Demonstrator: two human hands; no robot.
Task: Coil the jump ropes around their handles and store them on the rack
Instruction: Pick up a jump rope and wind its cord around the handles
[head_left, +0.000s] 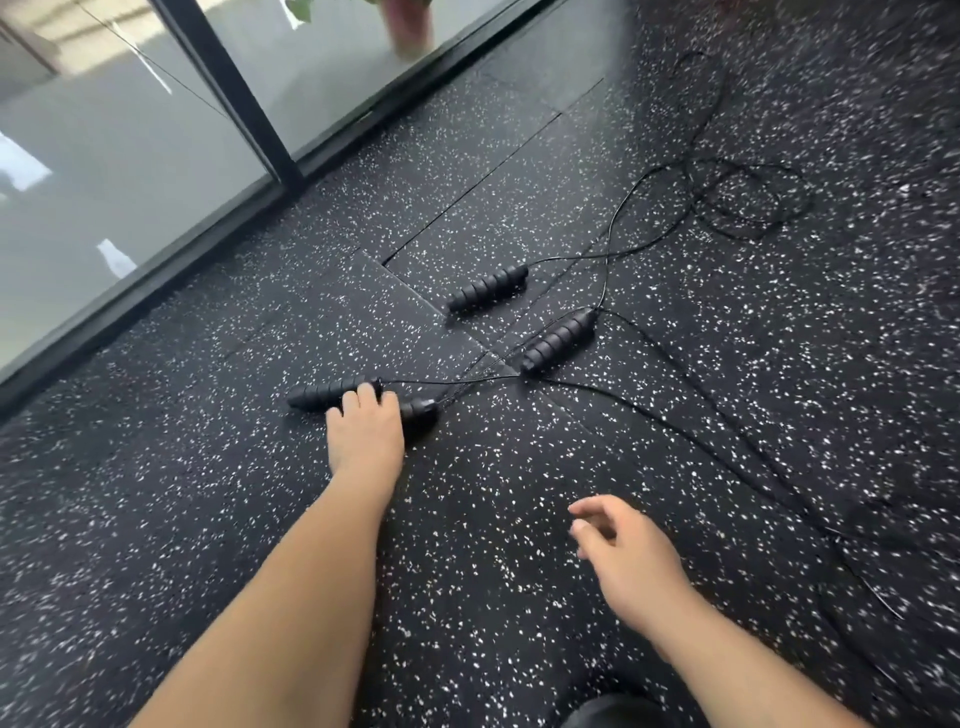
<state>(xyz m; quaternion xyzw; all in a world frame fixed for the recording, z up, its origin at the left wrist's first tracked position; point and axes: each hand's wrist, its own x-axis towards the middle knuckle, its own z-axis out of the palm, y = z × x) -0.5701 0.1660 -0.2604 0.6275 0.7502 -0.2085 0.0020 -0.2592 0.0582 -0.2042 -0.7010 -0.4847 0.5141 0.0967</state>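
Note:
Several black ribbed jump-rope handles lie on the speckled rubber floor. My left hand (366, 431) reaches down over two of them: one handle (324, 392) points left and another handle (418, 409) sticks out to the right under my fingers, which curl over them. Farther off lie a third handle (558, 340) and a fourth handle (488, 287). Thin black ropes (737, 200) run from the handles, cross each other and loop loosely at the upper right. My right hand (631, 558) hovers above the floor with relaxed fingers, holding nothing. No rack is in view.
A glass wall with a black frame (228, 93) runs along the left and top. A pink plant pot (408, 23) stands behind the glass. More rope (810, 512) trails along the floor to the right of my right hand.

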